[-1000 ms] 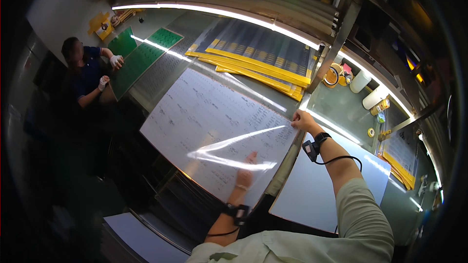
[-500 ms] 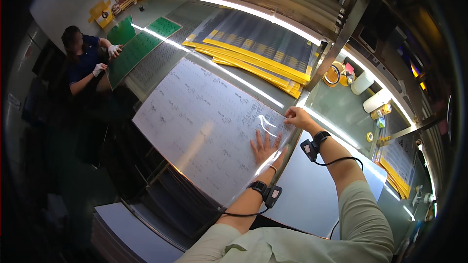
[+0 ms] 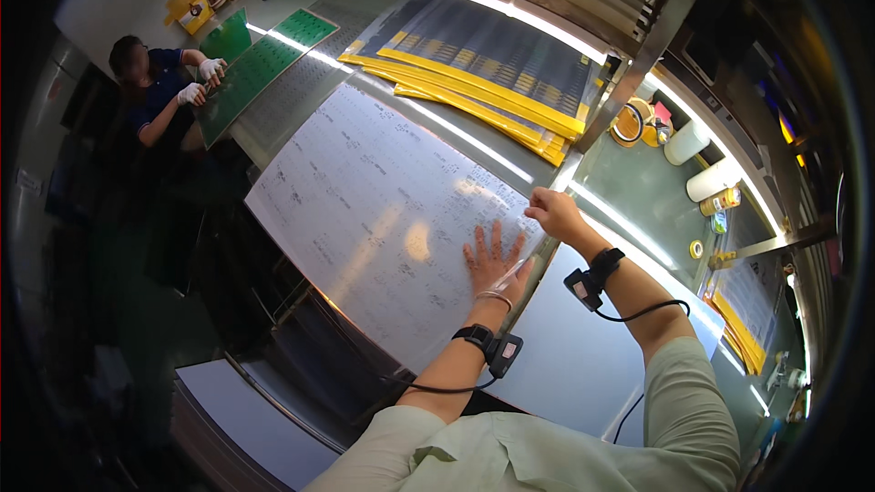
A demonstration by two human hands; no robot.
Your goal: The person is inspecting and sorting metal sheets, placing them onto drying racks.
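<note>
A large whitish sheet (image 3: pixel 365 210) with rows of small dark marks lies on the bench in front of me. A thin clear film with bright glints covers at least its right end. My left hand (image 3: pixel 493 264) rests flat there, its fingers spread. A glinting strip of the film (image 3: pixel 516 273) crosses near the left wrist. At the sheet's far right corner, my right hand (image 3: pixel 554 213) is closed in a pinch on the edge of the film; its fingertips are partly hidden. Both wrists carry black straps with small boxes and cables.
Clear printed films with yellow borders (image 3: pixel 483 96) are stacked beyond the sheet. A plain white panel (image 3: pixel 570 337) lies to the right. White rolls (image 3: pixel 714 180) and tape stand farther right, behind a metal post (image 3: pixel 629 82). At far left a gloved person handles a green panel (image 3: pixel 264 77).
My right hand has stayed near the corner, its fingers curling tighter. The left hand has shifted slightly, still flat. Glare on the sheet has changed. The other person's gloved hands have moved closer together.
</note>
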